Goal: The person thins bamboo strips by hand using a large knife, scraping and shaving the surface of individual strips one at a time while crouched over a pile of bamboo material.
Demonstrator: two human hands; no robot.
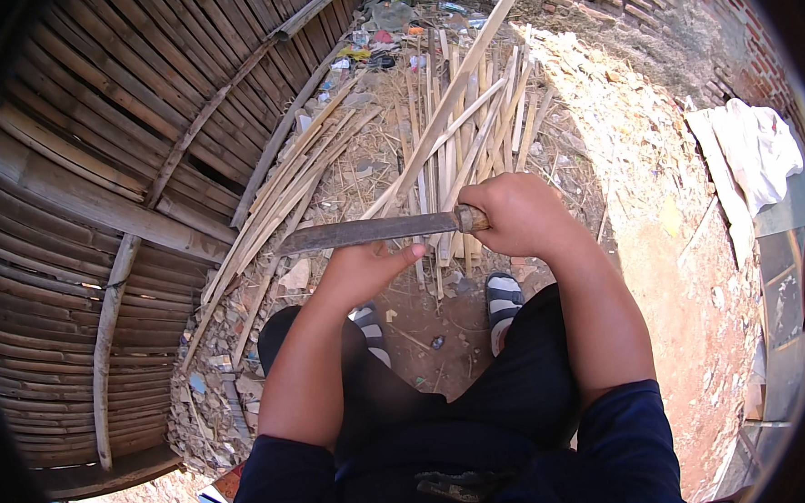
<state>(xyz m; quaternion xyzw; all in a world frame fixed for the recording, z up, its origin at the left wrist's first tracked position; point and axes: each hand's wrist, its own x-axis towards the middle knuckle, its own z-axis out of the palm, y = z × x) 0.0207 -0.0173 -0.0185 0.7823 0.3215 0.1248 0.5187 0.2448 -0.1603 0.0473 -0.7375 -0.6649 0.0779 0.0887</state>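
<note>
In my right hand is the wooden handle of a machete, with the fingers closed around it. Its dark, worn blade points left, lying across and just above my left hand. A long pale bamboo strip slants down from the top of the view and passes behind the blade to my left hand. That hand appears closed on the strip's near end, its thumb lying to the right; the blade hides part of the fingers. Whether the blade touches the strip cannot be seen.
Many loose bamboo strips lie heaped ahead of my feet, with more along the slatted bamboo wall at left. Rubble and litter cover the ground. A white cloth hangs at the right, near a brick wall.
</note>
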